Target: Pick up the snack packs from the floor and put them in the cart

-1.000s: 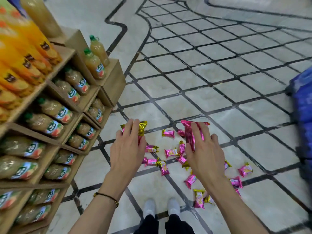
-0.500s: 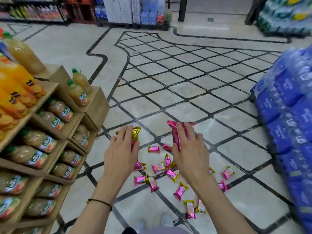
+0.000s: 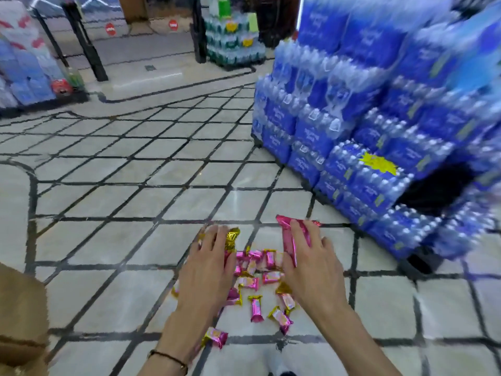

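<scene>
My view has swung to the right since a moment ago. The juice shelves that stood at the left edge are out of sight, and a stack of blue water packs [image 3: 379, 118] now fills the upper right of the frame. Both my hands have kept their catch through the turn.

My left hand [image 3: 206, 270] sits in the lower middle of the frame. Its fingers [image 3: 217, 240] curl over a gold-ended pack [image 3: 232, 238], whose crimped gold end sticks out past my fingertips. My right hand [image 3: 311, 270] is just to the right of it and grips a bunch of pink packs [image 3: 288, 240]. They point away from me, with one pink tip showing beyond my fingers. I cannot tell how many are in that bunch.

The other snack packs [image 3: 256, 308] lie loose on the floor [image 3: 108, 240] between and below my hands. They have pink wrappers with gold ends. Some touch in a clump between my hands, and others lie singly nearer my wrists. One stray pack [image 3: 215, 337] lies on a dark floor line beside my left forearm.

The floor is pale tile crossed by dark lines. A thin dark bracelet [image 3: 168, 358] circles my left wrist. A blurred brown corner [image 3: 21, 308] juts in at the lower left edge. A second water display [image 3: 233, 47] stands far off in the upper middle.
</scene>
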`<state>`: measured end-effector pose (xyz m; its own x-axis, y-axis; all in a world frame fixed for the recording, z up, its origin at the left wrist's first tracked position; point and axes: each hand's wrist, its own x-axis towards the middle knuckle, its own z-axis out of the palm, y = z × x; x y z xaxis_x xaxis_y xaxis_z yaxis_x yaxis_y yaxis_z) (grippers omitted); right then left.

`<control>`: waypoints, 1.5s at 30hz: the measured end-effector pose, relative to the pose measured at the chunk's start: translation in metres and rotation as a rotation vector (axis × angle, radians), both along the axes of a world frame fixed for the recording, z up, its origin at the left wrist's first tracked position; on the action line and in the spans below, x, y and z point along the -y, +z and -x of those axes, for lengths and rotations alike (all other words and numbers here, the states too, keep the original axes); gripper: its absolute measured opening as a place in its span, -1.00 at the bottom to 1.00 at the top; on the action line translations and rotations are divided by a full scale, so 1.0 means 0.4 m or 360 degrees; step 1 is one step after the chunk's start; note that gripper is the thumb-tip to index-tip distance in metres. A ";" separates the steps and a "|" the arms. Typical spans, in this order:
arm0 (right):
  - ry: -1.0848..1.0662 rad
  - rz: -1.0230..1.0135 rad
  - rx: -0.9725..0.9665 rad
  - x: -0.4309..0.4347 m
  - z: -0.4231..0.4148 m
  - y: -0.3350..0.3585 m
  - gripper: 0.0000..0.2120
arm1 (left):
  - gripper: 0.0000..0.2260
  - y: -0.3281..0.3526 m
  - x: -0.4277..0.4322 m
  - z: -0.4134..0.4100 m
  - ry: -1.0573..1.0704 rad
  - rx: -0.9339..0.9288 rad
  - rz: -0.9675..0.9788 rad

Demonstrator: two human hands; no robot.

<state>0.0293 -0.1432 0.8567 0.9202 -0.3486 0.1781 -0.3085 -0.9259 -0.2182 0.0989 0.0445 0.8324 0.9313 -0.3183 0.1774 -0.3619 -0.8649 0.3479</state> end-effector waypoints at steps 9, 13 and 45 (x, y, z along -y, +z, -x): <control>-0.0838 0.0028 -0.0100 0.168 0.402 0.023 -0.42 | -0.55 0.026 0.338 0.189 -0.0887 -0.0014 0.0116; -0.1192 0.0016 -0.0112 0.224 0.630 0.037 -0.43 | -0.56 0.038 0.491 0.364 -0.1227 -0.0017 0.0113; -0.2474 -0.0419 -0.0136 0.697 2.169 -0.173 -0.38 | -0.58 -0.177 1.360 1.867 -0.2400 -0.0408 -0.0280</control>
<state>-0.8384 -0.4221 0.7874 -0.3478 -0.9350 -0.0690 -0.9018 0.3538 -0.2483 -0.6480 -0.4993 0.7617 -0.2665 -0.9612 -0.0717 -0.8583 0.2028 0.4714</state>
